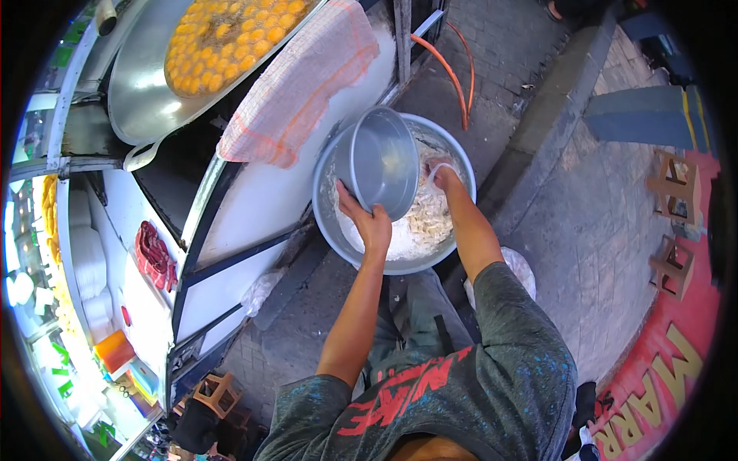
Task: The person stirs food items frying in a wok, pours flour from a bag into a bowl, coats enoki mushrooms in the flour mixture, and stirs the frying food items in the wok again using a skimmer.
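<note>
My left hand (370, 224) grips the rim of a grey plastic bowl (384, 165), thumb on one side and fingers on the other. The bowl is tilted over a larger grey basin (327, 223), and I see no contents in it. Inside the basin lies white flour (400, 240) with pale, lumpy pieces (430, 219) among it. My right hand (443, 178) reaches into the basin's right side, its fingers closed around a white thing with a curved rim (433, 170). Most of that thing is hidden by the hand.
At upper left, a large metal wok (142, 96) holds many round orange-yellow pieces (231, 38) in bubbling oil. A checked cloth (307, 77) hangs over the cart's edge. An orange hose (453, 73) runs behind the basin. Brown stools (673, 265) stand at right.
</note>
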